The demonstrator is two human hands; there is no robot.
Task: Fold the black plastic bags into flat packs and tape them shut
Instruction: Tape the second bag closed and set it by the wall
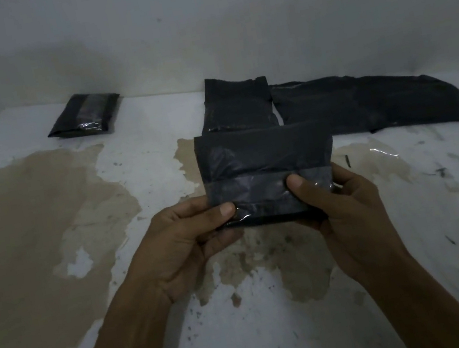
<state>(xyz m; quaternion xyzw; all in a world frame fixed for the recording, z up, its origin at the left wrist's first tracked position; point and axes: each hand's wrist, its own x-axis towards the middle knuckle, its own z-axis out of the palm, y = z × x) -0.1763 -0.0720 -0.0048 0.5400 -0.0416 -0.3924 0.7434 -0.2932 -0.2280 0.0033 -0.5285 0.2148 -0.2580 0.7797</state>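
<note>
Fingers (224, 210) of left hand (182, 243) curled under the pack, thumb pressed on top at its lower-left corner; right hand (347, 208) mirrors it, thumb on the tape near the pack's lower right, other fingers wrapped behind. Both hands pinch the folded black pack (267, 167), held just above the table (416, 233) near frame centre, upper edge tipped away from the person. Clear tape strip (255, 189) runs across the pack's lower part; thumbs sit on or beside it, probably to press it down and keep the fold from springing open. Judgement: taping on this pack looks near done, smoothing or checking stage.

Left to right on the table: big tan stain (34, 239) at 9 o'clock. Finished taped pack (86, 114) at 11 o'clock by the wall (193, 11), well apart from the hands, likely set aside as done. Folded black bag (235, 102) at 12 o'clock, just behind the held pack, its lower part hidden by it, no tape visible. Longer black bag (369, 103) at 1–2 o'clock, flattened but not folded into a pack, touching or just beside the folded one; probably queued within reach. Tape roll not in view. Dim light, surface detail hard to read.
</note>
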